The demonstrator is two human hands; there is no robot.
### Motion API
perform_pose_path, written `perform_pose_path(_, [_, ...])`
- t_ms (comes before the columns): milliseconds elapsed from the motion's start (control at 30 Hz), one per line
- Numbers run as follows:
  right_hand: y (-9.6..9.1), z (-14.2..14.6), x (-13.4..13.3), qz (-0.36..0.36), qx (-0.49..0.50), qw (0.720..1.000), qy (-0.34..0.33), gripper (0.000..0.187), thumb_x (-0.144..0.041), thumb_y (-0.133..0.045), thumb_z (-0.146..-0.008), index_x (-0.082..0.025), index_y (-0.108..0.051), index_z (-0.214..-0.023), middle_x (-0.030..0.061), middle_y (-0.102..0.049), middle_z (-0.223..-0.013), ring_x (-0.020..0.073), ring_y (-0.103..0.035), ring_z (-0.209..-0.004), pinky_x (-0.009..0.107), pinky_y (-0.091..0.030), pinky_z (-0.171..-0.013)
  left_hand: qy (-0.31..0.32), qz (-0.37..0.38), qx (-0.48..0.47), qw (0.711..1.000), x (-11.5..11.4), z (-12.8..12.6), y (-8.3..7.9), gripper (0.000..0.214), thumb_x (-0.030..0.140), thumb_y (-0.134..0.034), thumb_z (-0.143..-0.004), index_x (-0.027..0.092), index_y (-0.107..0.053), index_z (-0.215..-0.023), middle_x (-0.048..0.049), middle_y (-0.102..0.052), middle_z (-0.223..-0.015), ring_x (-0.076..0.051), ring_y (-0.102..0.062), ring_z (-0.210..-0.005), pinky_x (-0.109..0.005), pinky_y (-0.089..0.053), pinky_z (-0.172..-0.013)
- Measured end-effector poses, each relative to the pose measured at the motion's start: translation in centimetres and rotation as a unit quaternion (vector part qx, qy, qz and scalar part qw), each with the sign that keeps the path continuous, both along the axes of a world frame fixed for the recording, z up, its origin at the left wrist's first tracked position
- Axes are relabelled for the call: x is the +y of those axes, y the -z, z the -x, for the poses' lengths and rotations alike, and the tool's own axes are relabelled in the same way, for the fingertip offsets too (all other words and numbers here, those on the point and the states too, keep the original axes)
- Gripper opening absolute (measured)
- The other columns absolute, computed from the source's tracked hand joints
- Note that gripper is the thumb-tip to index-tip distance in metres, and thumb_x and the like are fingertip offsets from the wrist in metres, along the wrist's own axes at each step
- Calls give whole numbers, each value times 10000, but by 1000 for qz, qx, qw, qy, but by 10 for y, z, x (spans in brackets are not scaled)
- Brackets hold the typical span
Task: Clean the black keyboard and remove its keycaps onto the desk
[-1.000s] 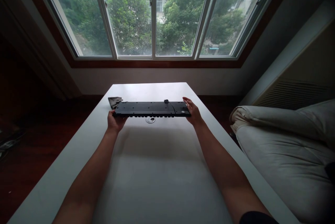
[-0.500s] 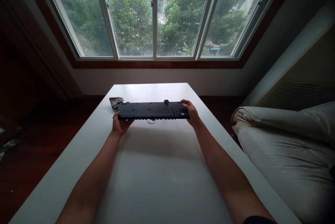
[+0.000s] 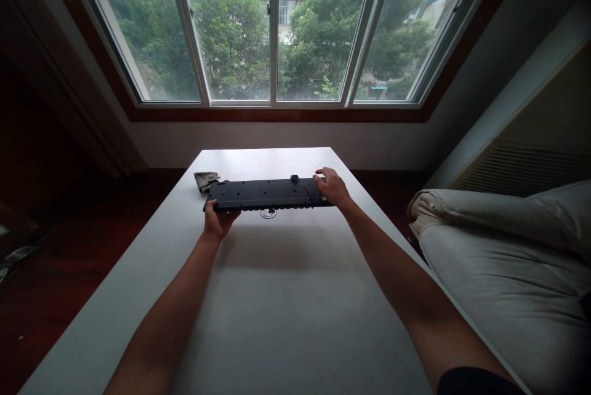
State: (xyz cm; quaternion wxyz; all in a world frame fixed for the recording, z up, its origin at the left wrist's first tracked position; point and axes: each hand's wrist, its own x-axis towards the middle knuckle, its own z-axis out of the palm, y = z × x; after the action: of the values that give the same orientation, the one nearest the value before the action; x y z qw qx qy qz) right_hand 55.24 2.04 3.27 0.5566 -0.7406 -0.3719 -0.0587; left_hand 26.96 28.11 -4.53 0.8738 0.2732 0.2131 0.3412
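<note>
A black keyboard (image 3: pixel 258 194) is held over the white table with its underside facing me and its keys pointing down. My left hand (image 3: pixel 219 219) is closed on its left end, thumb on the underside and fingers beneath. At the right end, my right hand (image 3: pixel 333 187) lies over the underside with thumb and fingers apart; whether it touches the keyboard is hard to tell. A coiled black cable (image 3: pixel 294 179) rests near the far edge, and a strand of it crosses the underside.
Behind the keyboard's left end lies a crumpled greyish cloth (image 3: pixel 206 181) on the white table (image 3: pixel 295 321). A round clear item (image 3: pixel 268 213) shows just below the keyboard's near edge. Pale folded bedding (image 3: pixel 498 272) is to the right, and a window (image 3: pixel 272 32) is ahead.
My right hand has come off its grip on the keyboard's right end and moved up and inward over the underside. The keyboard tilts slightly, its right end higher. My left hand keeps its hold.
</note>
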Motion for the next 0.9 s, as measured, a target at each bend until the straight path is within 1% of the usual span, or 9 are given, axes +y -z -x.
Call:
perform_pose_path(100, [-18, 40, 14, 40, -143, 986, -81, 379, -466, -589, -905, -245, -680, -1199, 78, -537, -1427, 322, -403, -1378, 539, -251, -1183, -7, -9, 3, 1000, -1, -1, -4, 319, 362, -509, -845, 199, -647, -1082, -89, -693, -913, -257, -676, -801, -461, -601, -753])
perform_pose_path(167, [-29, 67, 24, 93, -205, 960, -164, 501, -509, -534, -940, -243, -582, -1363, 72, -471, -1501, 313, -354, -1426, 528, -272, -1182, -15, -4, 6, 1000, -4, -2, -9, 308, 367, -505, -851, 196, -641, -1068, -95, -688, -922, -264, -675, -817, -475, -597, -769])
perform_pose_path(233, [-40, 87, 35, 139, -254, 934, -208, 616, -576, -500, -942, -234, -489, -1455, 73, -415, -1545, 314, -284, -1468, 537, -249, -1193, -21, 12, 15, 1000, -7, -4, -16, 313, 383, -496, -856, 196, -633, -1067, -101, -682, -923, -277, -673, -841, -493, -591, -786])
perform_pose_path(367, [-55, 102, 50, 154, -302, 926, -168, 723, -653, -346, -970, -213, -343, -1544, 70, -261, -1623, 295, -169, -1511, 527, -146, -1228, -14, 0, 4, 1000, -16, -5, -35, 348, 418, -488, -861, 212, -630, -1103, -112, -680, -988, -302, -665, -919, -512, -583, -813])
perform_pose_path(467, [-47, 100, 56, 152, -297, 933, -134, 798, -709, -322, -945, -223, -265, -1575, 54, -193, -1644, 315, -79, -1524, 544, -56, -1233, -3, -20, -21, 1000, -22, -2, -47, 366, 432, -486, -869, 224, -630, -1132, -113, -676, -1059, -323, -654, -986, -522, -581, -823])
perform_pose_path(533, [-37, 98, 60, 197, -272, 927, -169, 866, -774, -366, -890, -237, -295, -1566, 54, -239, -1631, 344, -114, -1516, 545, -69, -1231, 0, -31, -30, 999, -25, 0, -51, 372, 431, -486, -874, 219, -632, -1142, -114, -673, -1083, -333, -647, -1013, -524, -581, -824])
perform_pose_path(633, [-31, 96, 63, 252, -252, 908, -219, 925, -827, -416, -827, -242, -359, -1541, 66, -296, -1610, 360, -199, -1495, 522, -107, -1232, -8, -34, -12, 999, -25, 0, -50, 368, 416, -494, -872, 209, -636, -1141, -117, -670, -1106, -332, -643, -1014, -520, -584, -820])
perform_pose_path(800, [-44, 98, 64, 159, -313, 926, -137, 897, -768, -308, -908, -219, -153, -1600, 61, -134, -1657, 311, -42, -1527, 532, -39, -1233, -17, -21, 16, 1000, -21, 0, -44, 341, 407, -504, -860, 203, -641, -1096, -126, -663, -1082, -332, -643, -996, -536, -579, -825])
perform_pose_path(900, [-29, 99, 65, 223, -304, 907, -188, 905, -774, -374, -885, -220, -226, -1585, 81, -204, -1640, 328, -115, -1518, 531, -93, -1230, -20, -23, 7, 999, -20, 0, -45, 341, 414, -486, -869, 206, -638, -1093, -122, -660, -1089, -332, -639, -1012, -531, -580, -826])
